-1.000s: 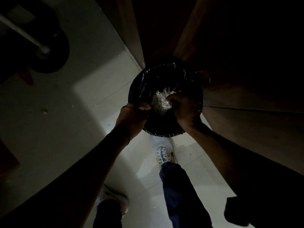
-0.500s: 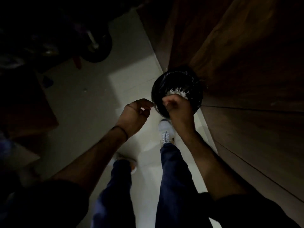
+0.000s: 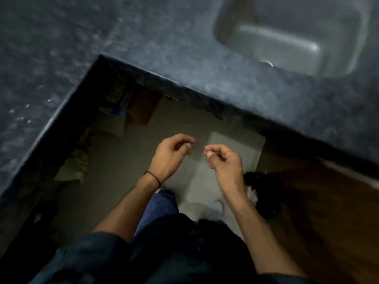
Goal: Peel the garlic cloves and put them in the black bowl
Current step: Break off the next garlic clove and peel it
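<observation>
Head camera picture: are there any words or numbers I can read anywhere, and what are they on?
There are no words or numbers that can be read.
The coloured things under the countertop: they may carry print, but they are too dark and blurred to read.
The countertop, the sink and the wristband: no writing shows on them.

two hands showed, one left hand (image 3: 170, 154) and one right hand (image 3: 223, 161), with one wristband (image 3: 153, 177). there was one countertop (image 3: 143, 37) at eleven o'clock, one sink (image 3: 297, 39) at one o'clock, one black-lined bin (image 3: 265, 191) at four o'clock and one white shoe (image 3: 217, 206) at five o'clock.
</observation>
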